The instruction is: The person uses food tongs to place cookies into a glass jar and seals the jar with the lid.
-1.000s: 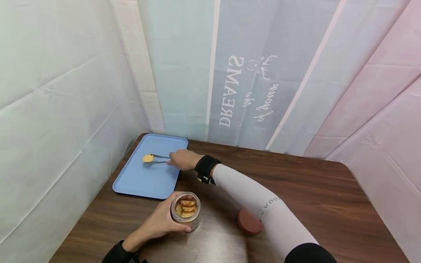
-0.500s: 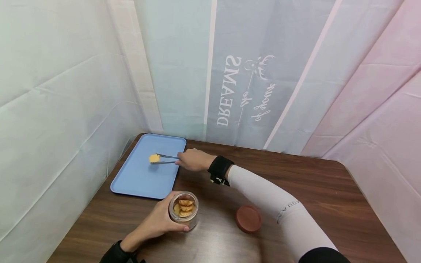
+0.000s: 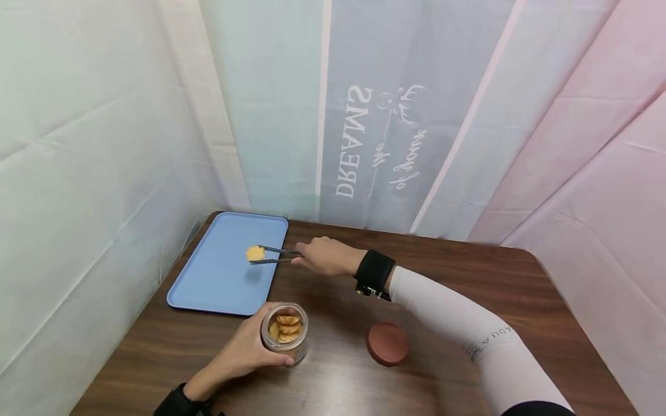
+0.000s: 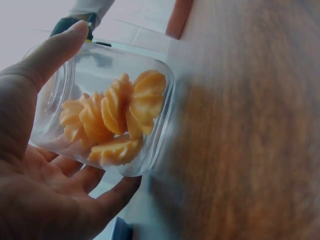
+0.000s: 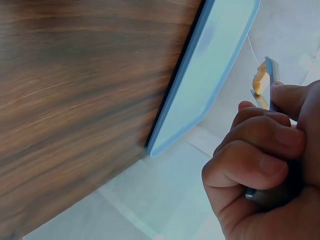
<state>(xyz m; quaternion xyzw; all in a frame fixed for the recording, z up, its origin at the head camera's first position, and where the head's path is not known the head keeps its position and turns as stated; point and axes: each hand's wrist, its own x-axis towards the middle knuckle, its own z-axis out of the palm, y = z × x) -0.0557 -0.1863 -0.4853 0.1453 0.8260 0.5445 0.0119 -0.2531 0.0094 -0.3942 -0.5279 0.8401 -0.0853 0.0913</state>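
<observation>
A yellow cookie [image 3: 255,253] sits pinched in the tips of metal tongs [image 3: 276,255] gripped by the right hand [image 3: 325,257] above the blue tray [image 3: 218,283], while the left hand [image 3: 244,352] wraps around a clear jar [image 3: 284,333] of cookies standing on the wooden table [image 3: 468,312] near a brown lid [image 3: 387,343].

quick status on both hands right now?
Left hand: grips the glass jar of cookies on the table.
Right hand: grips tongs that pinch one cookie above the blue tray.
</observation>
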